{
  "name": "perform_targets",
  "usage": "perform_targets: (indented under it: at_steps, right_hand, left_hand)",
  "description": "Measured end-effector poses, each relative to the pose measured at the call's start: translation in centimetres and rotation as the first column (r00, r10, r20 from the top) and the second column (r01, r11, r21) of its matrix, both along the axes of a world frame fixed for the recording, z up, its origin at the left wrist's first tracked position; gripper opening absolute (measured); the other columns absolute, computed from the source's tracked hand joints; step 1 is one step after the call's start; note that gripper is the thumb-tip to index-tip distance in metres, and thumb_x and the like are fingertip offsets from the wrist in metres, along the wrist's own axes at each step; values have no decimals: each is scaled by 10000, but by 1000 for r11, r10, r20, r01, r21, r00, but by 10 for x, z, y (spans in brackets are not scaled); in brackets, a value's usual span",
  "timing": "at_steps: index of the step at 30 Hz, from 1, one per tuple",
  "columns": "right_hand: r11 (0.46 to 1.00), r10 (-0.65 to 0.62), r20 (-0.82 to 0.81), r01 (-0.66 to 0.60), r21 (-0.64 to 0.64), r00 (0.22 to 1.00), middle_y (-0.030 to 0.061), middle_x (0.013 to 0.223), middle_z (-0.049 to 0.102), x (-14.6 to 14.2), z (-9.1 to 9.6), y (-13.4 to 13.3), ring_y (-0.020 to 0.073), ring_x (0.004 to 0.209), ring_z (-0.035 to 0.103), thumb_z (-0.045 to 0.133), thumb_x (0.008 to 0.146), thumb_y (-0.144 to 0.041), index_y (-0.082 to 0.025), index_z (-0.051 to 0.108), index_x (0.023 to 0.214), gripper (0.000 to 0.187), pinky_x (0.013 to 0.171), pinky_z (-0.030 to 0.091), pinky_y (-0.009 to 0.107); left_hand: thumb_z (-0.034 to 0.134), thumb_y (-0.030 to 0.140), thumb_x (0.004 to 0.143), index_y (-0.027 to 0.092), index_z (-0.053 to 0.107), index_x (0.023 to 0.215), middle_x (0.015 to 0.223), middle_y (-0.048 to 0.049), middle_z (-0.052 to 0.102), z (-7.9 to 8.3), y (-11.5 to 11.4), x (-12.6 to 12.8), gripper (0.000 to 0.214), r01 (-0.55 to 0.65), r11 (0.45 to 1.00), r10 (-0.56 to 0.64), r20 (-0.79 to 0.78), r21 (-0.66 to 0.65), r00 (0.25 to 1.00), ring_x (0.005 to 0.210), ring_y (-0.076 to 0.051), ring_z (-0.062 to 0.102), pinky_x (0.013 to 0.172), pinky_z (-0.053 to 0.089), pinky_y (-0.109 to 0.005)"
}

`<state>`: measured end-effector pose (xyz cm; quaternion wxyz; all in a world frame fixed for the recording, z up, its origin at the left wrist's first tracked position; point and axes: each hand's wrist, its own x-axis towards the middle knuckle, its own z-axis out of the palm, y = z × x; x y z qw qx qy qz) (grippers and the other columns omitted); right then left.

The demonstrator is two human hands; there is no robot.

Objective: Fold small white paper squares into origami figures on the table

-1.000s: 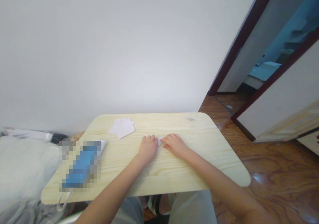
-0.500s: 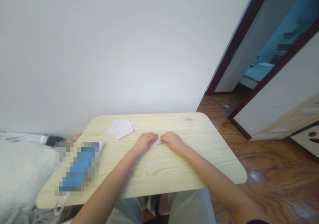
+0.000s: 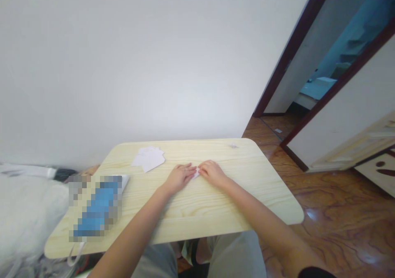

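A small piece of white paper (image 3: 196,173) lies on the wooden-topped table (image 3: 197,220), mostly covered by my fingers. My left hand (image 3: 181,176) rests on the table with its fingertips pressed on the left side of the paper. From the other side, my right hand (image 3: 212,172) has its fingers bent and pinched on the right side. Only a narrow strip and a pointed lower corner of the paper show between the hands. A loose, overlapping pile of white paper pieces (image 3: 149,158) sits farther back on the left.
On the table's left lies a pixelated blue item (image 3: 97,208), with a white strap (image 3: 74,255) hanging over the front edge. A tiny pale scrap (image 3: 233,146) is near the back right. A white wall (image 3: 185,64) stands behind, and a doorway opens on the right.
The fingers have shifted slightly on the paper, and the right hand has risen a little. The visible paper now looks narrower and slanted. The camera view has moved slightly.
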<state>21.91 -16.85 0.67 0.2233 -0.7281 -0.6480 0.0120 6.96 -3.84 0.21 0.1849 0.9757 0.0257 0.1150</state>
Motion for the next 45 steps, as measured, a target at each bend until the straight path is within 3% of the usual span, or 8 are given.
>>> perform_targets:
  at_steps: [11, 31, 45]
  right_hand:
    - [980, -184, 160, 193, -44, 970, 71, 905, 572, -15, 3, 8, 180, 902, 484, 484, 830, -280, -158, 581, 793, 161, 797, 366, 298]
    - [974, -215, 163, 225, -42, 963, 63, 862, 538, -15, -1, 9, 184, 868, 468, 508, 812, -301, -169, 539, 736, 155, 774, 365, 305]
    - [963, -241, 190, 259, -75, 952, 69, 881, 534, -19, 1, 10, 194, 885, 452, 496, 810, -296, -171, 539, 764, 140, 775, 349, 307]
  left_hand:
    - [334, 335, 885, 291, 545, 1128, 1203, 10, 554, -1, -6, -1, 325, -63, 998, 63, 5, -25, 998, 1196, -185, 407, 948, 321, -406]
    - [420, 375, 842, 259, 536, 1137, 1206, -24, 552, -9, -6, 1, 338, -122, 990, 122, 2, -78, 992, 1191, -191, 414, 967, 299, -411]
    - [382, 374, 860, 283, 546, 1122, 1204, 0, 551, -8, -9, 1, 322, -117, 991, 117, -5, -71, 993, 1193, -190, 413, 963, 297, -416]
